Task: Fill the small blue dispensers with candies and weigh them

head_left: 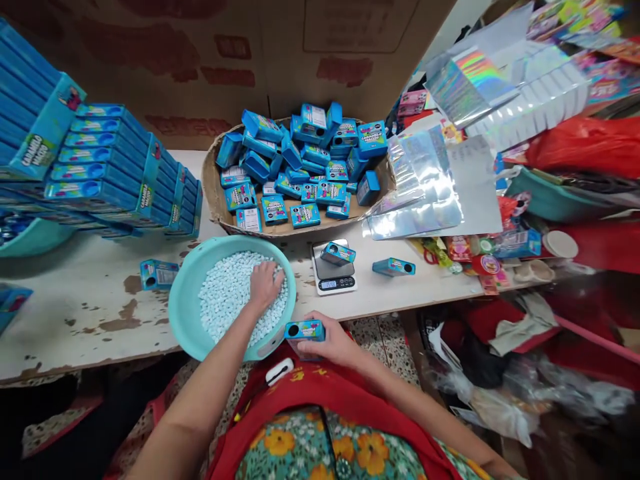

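A turquoise basin holds a heap of small white candies. My left hand is in that heap, fingers curled into the candies and their tips hidden. Just beyond the basin's right rim, my right hand grips a blue candy box that has a dark round hole in its end. On a small digital scale lies another blue box. A blue box rests right of the scale, and one more blue box lies left of the basin.
Behind the basin, a cardboard tray is piled with blue boxes. Stacked blue display packs stand at the left. Shiny holographic sheets and assorted packets cover the right side. A large carton backs the table.
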A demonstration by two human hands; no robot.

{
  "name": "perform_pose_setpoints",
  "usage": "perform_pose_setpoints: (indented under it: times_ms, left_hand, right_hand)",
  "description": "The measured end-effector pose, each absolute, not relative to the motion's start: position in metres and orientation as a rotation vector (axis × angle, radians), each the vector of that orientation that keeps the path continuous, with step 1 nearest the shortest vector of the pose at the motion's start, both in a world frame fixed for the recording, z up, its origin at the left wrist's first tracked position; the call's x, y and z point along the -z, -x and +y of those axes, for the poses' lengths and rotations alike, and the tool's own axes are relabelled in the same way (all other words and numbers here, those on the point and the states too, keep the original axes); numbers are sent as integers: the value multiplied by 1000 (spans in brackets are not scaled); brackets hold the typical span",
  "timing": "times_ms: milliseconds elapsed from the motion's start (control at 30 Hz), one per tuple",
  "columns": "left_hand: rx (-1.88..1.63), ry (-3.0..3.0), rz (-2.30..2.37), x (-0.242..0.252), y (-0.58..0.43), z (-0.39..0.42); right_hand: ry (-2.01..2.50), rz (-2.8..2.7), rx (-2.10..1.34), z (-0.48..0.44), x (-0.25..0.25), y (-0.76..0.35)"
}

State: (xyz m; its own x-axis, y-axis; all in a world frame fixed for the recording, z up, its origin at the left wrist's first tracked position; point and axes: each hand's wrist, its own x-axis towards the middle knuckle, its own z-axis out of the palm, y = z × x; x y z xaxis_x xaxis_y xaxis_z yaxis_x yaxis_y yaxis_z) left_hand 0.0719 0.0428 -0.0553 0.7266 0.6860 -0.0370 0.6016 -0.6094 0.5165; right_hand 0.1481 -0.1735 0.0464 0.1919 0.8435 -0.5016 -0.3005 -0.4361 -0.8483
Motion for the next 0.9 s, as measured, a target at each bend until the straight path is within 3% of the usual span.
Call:
perform_pose_setpoints:
  times_ms: [133,300,467,633,900]
  left_hand:
    - [-90,-2409,886,49,-29,24]
    - [-420,-1614,1392,35,-11,42]
    - [-654,-1129,1321,-17,-15,51]
    - [-948,-610,978,-69,-22,46]
    - [-1119,-599,1064,-68,-30,49]
  right_hand:
    - [1574,-563,-1279,-163,-56,-160]
    - [1667,-713,-999,-126,-71,-167]
    - [1698,-1100,-647,-84,-64,-155]
    - [1770,-1363,-623,-55,-46,-135]
    - [1782,-1405,-665,-36,-48,-123]
